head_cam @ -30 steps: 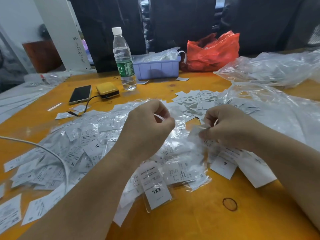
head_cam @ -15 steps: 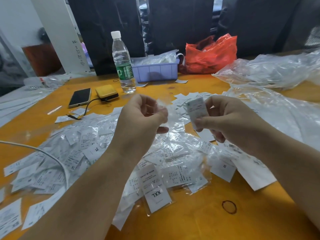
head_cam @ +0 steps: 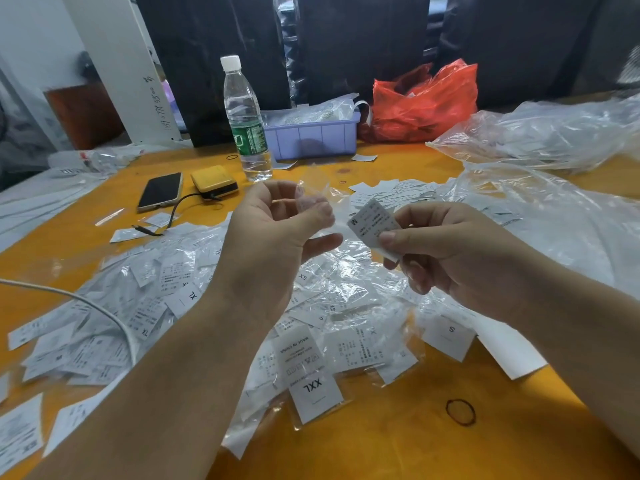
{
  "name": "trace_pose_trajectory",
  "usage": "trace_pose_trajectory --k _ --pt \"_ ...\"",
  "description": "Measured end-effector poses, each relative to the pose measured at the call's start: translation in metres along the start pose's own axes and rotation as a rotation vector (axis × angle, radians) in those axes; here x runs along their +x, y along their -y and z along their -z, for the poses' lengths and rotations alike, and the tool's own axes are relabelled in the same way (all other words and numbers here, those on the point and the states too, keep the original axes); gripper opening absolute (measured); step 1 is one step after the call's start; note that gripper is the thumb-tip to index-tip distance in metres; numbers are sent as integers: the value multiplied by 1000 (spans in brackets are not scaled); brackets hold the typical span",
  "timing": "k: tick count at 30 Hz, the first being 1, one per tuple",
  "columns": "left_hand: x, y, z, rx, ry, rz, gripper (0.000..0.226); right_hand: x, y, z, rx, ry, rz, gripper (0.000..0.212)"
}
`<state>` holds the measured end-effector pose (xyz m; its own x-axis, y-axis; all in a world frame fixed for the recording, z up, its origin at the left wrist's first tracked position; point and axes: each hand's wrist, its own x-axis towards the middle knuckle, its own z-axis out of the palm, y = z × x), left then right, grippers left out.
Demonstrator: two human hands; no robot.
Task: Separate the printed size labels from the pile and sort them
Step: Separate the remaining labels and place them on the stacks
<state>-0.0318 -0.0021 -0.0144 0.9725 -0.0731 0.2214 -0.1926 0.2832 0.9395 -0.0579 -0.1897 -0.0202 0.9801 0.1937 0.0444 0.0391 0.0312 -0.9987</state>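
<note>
Above the pile (head_cam: 242,306) at mid-table, the right hand (head_cam: 460,258) is pinching a label (head_cam: 372,225) between thumb and forefinger, seemingly to read its size, while the left hand (head_cam: 277,237) is pinching the empty clear sleeve (head_cam: 313,192), freed for discarding.

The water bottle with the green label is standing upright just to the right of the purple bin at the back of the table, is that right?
Not quite. The head view shows the water bottle standing upright at the back of the table, but it is just to the left of the purple bin, not the right. To the bin's right is the red plastic bag.
</note>
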Motion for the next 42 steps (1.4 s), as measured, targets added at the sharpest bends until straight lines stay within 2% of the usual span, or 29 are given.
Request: trace_pose_trajectory --k 4,7,14,17,33,38,42 --pt "-1 1 0 10 22 -13 25 -1 1 -1 47 47 -24 2" --pt "-1 2 -1 30 28 -17 24 -1 1 -1 38 100 -26 12" --pt "-2 4 -2 96 72 -47 21 -1 0 -2 -2 133 -35 11" --pt "-3 5 -2 105 92 -62 19 -2 0 -3 -37 123 -42 4" --pt "-3 8 -1 197 173 -86 16 -5 2 -3 -215 135 -28 10" --pt "-5 8 -2 189 230 -65 13 -5 2 -5 -223 109 -20 18" --pt "-6 6 -3 204 272 -36 22 -5 2 -4 -202 49 2 20"
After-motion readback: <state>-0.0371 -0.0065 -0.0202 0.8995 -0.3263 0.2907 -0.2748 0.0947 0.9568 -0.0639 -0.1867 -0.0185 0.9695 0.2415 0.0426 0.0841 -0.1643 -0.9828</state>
